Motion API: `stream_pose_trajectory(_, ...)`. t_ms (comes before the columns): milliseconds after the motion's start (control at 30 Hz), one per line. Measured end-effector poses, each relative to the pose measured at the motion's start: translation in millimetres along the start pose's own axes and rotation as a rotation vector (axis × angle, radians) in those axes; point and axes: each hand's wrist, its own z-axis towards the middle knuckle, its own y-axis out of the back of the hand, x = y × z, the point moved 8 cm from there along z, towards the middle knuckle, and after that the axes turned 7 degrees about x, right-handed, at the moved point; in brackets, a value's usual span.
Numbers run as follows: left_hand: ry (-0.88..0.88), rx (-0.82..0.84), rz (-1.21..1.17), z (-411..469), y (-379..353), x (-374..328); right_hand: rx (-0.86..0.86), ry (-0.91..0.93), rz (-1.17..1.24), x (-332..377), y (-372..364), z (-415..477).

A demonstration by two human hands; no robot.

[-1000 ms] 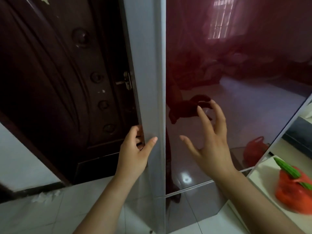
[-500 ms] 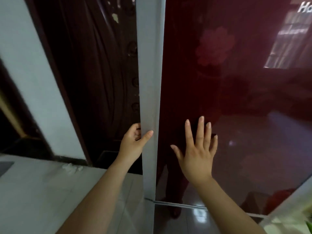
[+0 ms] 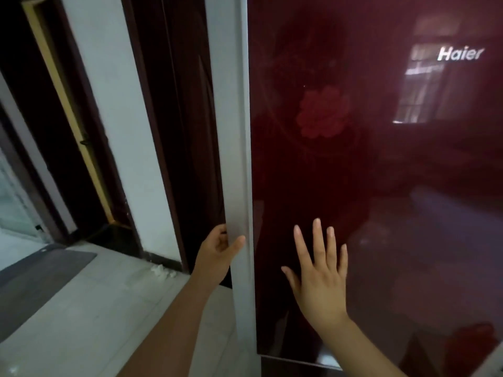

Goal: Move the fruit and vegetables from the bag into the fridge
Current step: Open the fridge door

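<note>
A tall fridge with a glossy dark red door [image 3: 381, 172] fills the right half of the view. Its grey side edge [image 3: 236, 131] runs down the middle. My left hand [image 3: 216, 254] is wrapped around that grey edge, thumb on the front. My right hand [image 3: 319, 278] lies flat on the red door with fingers spread. The door looks shut. The bag itself is out of view; only a red reflection [image 3: 473, 341] shows low on the door.
A dark wooden door [image 3: 174, 118] and white wall strip [image 3: 109, 118] stand left of the fridge. A grey mat [image 3: 35, 278] lies on the pale tiled floor [image 3: 95, 308]. A white surface corner [image 3: 492, 363] shows at bottom right.
My view has lifted and turned left, so the red bag and green vegetable on the white surface left the frame. My right hand went from hovering to flat on the door.
</note>
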Motion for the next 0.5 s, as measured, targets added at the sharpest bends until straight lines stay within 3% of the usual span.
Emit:
stream_pose_trajectory(367,-0.018,-0.07,0.075,-168.9,-9.2,-31.3,0.013,0.056,0.294,12.7,94.9,-101.3)
stream_pose_trajectory(500,-0.041,-0.004,0.114,-242.7,-32.6,-49.3,0.011,0.065,0.361,3.9,137.2,-157.7)
